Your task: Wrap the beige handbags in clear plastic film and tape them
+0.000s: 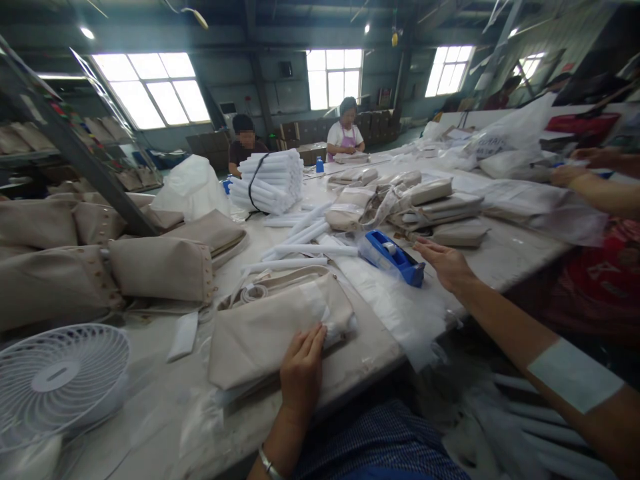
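In the head view, a beige bag [250,350] is seen lying on the table [370,373], right in front of the person. It is touched by the left hand [303,367], whose fingers are stretched out flat and laid close together on the bag's near right side. The right hand [443,263] is held out just beside a blue tape dispenser [393,259]. Its fingers are kept nearly straight, but whether a bit of tape is pinched cannot be told. A coiled strap [253,292] is laid at the bag's top. White rolls [315,250] are scattered behind it, and a big bundle [270,181] is tied with a black band. More beige bags [160,270] are piled at the left, near a white fan [65,380].
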{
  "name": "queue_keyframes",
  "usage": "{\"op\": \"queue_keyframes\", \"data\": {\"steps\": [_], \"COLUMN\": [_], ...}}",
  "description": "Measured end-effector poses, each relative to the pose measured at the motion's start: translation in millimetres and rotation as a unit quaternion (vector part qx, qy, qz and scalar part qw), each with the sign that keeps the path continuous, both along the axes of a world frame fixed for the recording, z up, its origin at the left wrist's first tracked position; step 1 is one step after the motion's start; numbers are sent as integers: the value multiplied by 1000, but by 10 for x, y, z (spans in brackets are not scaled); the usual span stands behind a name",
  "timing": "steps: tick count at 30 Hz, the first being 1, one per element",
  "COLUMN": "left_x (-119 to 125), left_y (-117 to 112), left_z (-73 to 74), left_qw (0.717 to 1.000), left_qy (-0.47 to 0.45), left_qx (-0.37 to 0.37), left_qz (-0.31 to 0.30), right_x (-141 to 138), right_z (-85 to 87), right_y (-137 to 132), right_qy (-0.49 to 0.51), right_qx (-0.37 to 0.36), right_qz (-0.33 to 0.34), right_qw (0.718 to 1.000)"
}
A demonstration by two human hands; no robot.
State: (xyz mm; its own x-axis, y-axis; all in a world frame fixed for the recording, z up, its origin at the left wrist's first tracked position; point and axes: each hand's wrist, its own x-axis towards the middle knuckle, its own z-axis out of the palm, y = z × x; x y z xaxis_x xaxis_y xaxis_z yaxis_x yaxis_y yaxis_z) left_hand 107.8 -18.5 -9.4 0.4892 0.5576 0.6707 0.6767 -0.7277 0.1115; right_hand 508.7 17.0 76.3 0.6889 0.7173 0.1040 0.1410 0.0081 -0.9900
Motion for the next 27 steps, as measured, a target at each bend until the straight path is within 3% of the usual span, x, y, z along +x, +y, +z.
{"op": "queue_keyframes", "data": {"steps": [4, 8, 11, 15, 21, 27], "left_x": [-2, -8, -14, -16, -18, -26], "left_y": [1, 10, 18, 31, 26, 14], "left_z": [0, -5, -14, -35, -44, -42], "left_qw": [1000, 1000, 1000, 1000, 1000, 1000], "left_qy": [-5, -4, 0, -4, -10, -12], "left_qx": [2, 2, 3, 11, 18, 6], "left_qz": [-3, -5, -9, -10, -11, -15], "right_x": [-50, -21, 23, 63, 160, 203], "right_z": [5, -222, -428, -595, -631, -573], "right_y": [-337, -663, -760, -684, -549, -838], "right_qy": [32, 114, 145, 73, -28, -135], "right_qx": [33, -26, -62, -79, -77, -112], "right_qz": [-1, 16, 30, 8, -23, -41], "right_qw": [999, 993, 987, 994, 996, 984]}}
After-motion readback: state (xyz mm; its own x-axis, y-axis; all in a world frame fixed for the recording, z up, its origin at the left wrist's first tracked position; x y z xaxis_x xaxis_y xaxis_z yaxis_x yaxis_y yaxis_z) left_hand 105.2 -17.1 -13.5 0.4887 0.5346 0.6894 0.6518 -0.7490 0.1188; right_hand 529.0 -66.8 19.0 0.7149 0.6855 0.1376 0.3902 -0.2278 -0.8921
